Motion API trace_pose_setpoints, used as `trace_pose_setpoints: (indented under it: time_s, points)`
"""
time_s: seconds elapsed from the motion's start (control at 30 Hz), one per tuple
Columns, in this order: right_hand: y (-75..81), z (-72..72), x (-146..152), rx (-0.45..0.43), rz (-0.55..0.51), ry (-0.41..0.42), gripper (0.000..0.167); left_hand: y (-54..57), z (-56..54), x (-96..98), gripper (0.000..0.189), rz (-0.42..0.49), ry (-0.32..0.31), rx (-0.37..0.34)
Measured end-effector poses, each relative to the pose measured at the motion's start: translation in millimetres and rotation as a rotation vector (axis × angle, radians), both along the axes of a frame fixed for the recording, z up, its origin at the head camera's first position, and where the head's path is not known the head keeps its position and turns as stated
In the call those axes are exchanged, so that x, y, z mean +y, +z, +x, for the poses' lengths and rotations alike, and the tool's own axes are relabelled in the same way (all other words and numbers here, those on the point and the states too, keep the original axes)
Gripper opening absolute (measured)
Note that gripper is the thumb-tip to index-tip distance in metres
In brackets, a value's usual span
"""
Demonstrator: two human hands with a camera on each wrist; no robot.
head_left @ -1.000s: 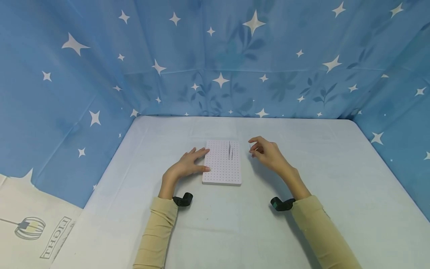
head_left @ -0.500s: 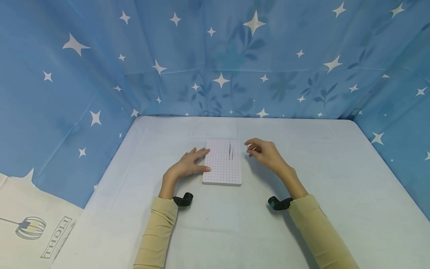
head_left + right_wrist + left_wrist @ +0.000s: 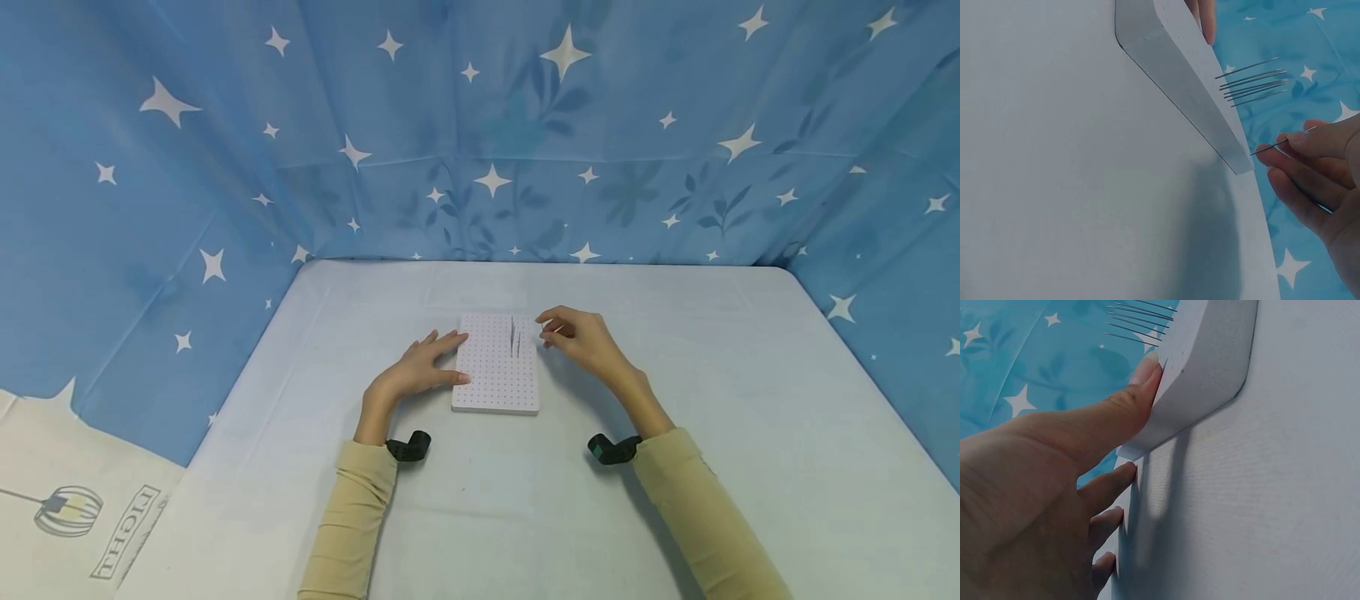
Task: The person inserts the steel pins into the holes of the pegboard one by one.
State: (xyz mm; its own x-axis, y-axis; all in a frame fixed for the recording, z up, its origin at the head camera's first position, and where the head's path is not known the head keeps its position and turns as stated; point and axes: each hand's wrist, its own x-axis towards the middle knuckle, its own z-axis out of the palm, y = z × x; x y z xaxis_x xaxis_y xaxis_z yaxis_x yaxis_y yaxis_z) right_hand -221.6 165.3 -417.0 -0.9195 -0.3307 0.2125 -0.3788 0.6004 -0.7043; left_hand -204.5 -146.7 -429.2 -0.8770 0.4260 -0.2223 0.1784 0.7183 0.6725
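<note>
A white board [image 3: 491, 379] with rows of small holes lies on the table. Several thin metal needles [image 3: 1250, 78] stand upright in it, toward its far right part in the head view. My left hand [image 3: 412, 372] rests at the board's left edge with fingers spread. Its thumb [image 3: 1119, 409] touches the top near that edge. Thumb and forefinger of my right hand [image 3: 588, 340] pinch another needle [image 3: 1269, 147] just beside the board's far right edge. In the right wrist view this needle's lower end appears close to the board's corner; whether it touches cannot be told.
A white cloth covers the table [image 3: 480, 517]. Blue star-patterned curtain [image 3: 495, 125] hangs behind it and along both sides. Black wrist cameras [image 3: 409, 447] sit under both forearms' cuffs, just above the tabletop.
My right hand has moved left, bringing the pinched needle closer to the board's right edge. The left hand, the board and the standing needles have stayed put.
</note>
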Motion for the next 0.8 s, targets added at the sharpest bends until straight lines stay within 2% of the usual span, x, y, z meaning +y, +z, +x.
trace_pose_setpoints:
  time_s: [0.43,0.8]
  points:
    - [-2.8,-4.3,-9,-0.043,-0.104,-0.011,0.021,-1.3,-1.4,0.2,0.083,-0.008,-0.004,0.005]
    - [-5.7,-6.9,-15,-0.046,-0.127,-0.012,0.018,0.3,-0.4,0.4,0.083,-0.008,-0.007,0.001]
